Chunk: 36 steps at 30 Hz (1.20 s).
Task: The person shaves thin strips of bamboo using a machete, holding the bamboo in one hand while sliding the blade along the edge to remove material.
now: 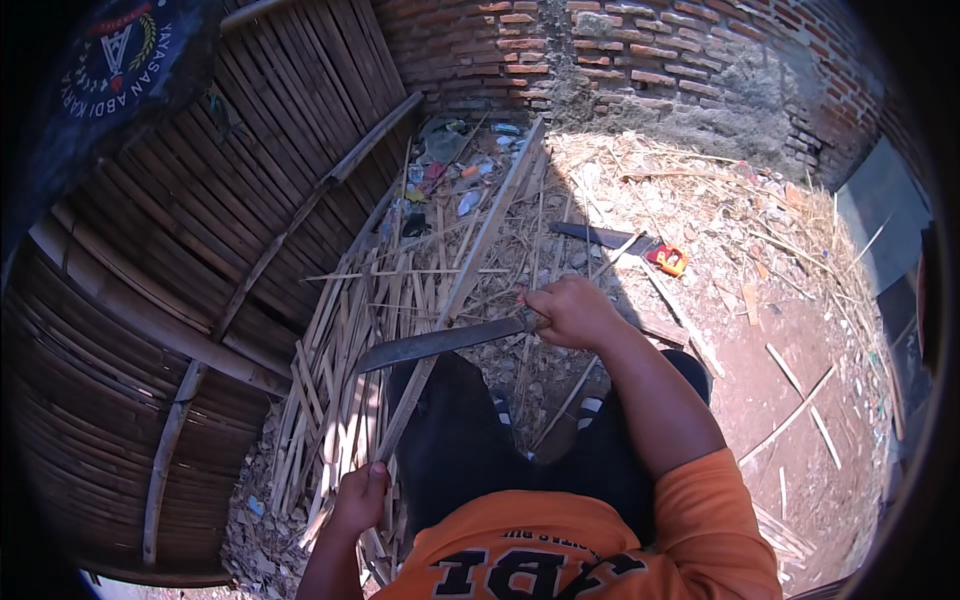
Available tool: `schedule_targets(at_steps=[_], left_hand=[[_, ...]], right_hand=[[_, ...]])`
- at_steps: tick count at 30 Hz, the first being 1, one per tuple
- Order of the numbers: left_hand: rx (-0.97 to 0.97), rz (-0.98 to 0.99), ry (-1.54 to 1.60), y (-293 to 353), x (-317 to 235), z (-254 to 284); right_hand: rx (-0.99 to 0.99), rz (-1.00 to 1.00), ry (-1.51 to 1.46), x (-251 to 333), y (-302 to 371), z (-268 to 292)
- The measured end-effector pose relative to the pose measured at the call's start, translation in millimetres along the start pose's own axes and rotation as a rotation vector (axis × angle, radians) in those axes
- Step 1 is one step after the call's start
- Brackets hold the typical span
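Observation:
My right hand is closed round the handle of a machete. Its long dark blade points left and crosses over a long bamboo strip; whether the edge touches the strip I cannot tell. The strip slants from the far ground, by the brick wall, down past my left thigh. At its near end my left hand is closed on it, thumb up, its other fingers mostly hidden.
Beneath and left of the strip lie several split bamboo strips. A handsaw with a red-orange handle rests on the ground ahead. Woven bamboo panels stand at left, a brick wall behind. Scraps and litter cover the ground.

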<state>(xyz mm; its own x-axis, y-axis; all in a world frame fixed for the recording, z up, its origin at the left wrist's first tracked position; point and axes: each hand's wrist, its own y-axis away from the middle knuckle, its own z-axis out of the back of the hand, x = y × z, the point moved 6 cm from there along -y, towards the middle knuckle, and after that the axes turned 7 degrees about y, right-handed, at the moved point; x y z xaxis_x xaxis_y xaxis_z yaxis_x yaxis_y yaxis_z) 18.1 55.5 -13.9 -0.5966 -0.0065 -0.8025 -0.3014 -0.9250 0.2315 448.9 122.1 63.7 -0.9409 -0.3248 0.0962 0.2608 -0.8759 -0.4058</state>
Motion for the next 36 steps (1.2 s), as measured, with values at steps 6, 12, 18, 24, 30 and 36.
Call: schedule_targets(at_steps=[6, 12, 18, 24, 30, 36], left_hand=[[-0.169, -0.097, -0.153, -6, -17, 9], [-0.172, -0.191, -0.328, -8, -48, 2], [-0.121, -0.129, -0.149, -2, -43, -8], [-0.169, -0.271, -0.176, -6, -43, 6], [-0.250, -0.212, -0.169, 2, -38, 20], [-0.183, -0.248, -0.225, -1, -36, 13]], right_hand=[[-0.138, -0.061, -0.034, 6, -10, 10], [-0.049, -0.150, -0.069, 0, -17, 9], [-0.135, -0.245, -0.182, 8, -18, 13], [-0.087, 0.032, -0.077, 30, -29, 12], [-0.112, -0.223, -0.104, 16, -26, 21], [-0.089, 0.092, -0.022, 53, -32, 18]])
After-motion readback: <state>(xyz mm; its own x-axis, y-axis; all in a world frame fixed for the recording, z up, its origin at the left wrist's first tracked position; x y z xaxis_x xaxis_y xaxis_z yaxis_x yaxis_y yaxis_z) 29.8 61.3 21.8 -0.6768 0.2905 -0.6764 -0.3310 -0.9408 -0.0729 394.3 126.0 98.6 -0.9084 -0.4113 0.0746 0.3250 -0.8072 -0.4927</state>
